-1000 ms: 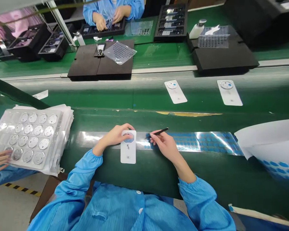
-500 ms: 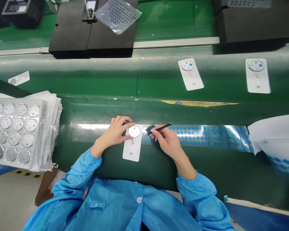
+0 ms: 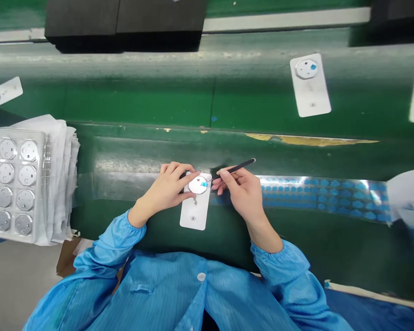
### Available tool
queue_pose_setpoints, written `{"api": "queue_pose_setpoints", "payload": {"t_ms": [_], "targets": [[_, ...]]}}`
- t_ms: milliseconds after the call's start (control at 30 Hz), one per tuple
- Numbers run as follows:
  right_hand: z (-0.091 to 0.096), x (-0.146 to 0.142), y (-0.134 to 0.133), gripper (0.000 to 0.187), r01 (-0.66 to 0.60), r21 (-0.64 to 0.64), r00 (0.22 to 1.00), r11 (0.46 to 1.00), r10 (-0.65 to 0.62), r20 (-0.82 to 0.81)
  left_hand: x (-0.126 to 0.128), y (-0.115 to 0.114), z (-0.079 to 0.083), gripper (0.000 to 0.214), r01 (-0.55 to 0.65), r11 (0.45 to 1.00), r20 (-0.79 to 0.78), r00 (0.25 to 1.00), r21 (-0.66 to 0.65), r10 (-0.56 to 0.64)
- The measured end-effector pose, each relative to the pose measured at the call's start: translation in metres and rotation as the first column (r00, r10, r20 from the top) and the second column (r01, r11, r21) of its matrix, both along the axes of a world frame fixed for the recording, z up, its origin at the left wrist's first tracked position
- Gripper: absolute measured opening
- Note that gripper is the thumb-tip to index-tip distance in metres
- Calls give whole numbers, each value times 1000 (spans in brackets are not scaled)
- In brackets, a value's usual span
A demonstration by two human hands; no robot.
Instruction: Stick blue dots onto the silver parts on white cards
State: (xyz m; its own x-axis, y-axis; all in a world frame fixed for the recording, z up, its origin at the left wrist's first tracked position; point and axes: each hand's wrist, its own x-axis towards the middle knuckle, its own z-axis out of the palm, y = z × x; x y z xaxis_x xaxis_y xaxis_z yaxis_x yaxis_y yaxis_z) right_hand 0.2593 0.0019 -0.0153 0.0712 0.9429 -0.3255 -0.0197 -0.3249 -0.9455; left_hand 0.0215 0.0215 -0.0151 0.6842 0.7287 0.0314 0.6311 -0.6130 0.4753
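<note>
The left hand [image 3: 166,187] clasps the disc [image 3: 195,185] on a white card [image 3: 195,212], likely steadying it for the black tool [image 3: 240,166] pinched in the right hand [image 3: 245,195].

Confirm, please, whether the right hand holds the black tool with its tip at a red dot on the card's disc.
Not quite: the head view shows that the dot is blue, not red; the right hand does hold the black tool there.

Both forearms [image 3: 266,236] angle forward and inward. The left hand [image 3: 170,185] keeps thumb and forefinger parted in a curve; the right hand [image 3: 244,193], nearby, pinches thumb against fingers.
</note>
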Motion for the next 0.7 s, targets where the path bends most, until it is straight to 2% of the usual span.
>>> {"api": "queue_pose_setpoints", "payload": {"t_ms": [400, 700], "targets": [[2, -1, -3, 44, -37, 0, 994, 999, 37, 101, 1, 0, 2, 50, 2, 1000, 7, 1000, -18, -2], [4, 0, 2, 47, -55, 1, 994, 998, 54, 99, 1, 1, -1, 51, -9, 999, 1, 1000, -46, 9]]}}
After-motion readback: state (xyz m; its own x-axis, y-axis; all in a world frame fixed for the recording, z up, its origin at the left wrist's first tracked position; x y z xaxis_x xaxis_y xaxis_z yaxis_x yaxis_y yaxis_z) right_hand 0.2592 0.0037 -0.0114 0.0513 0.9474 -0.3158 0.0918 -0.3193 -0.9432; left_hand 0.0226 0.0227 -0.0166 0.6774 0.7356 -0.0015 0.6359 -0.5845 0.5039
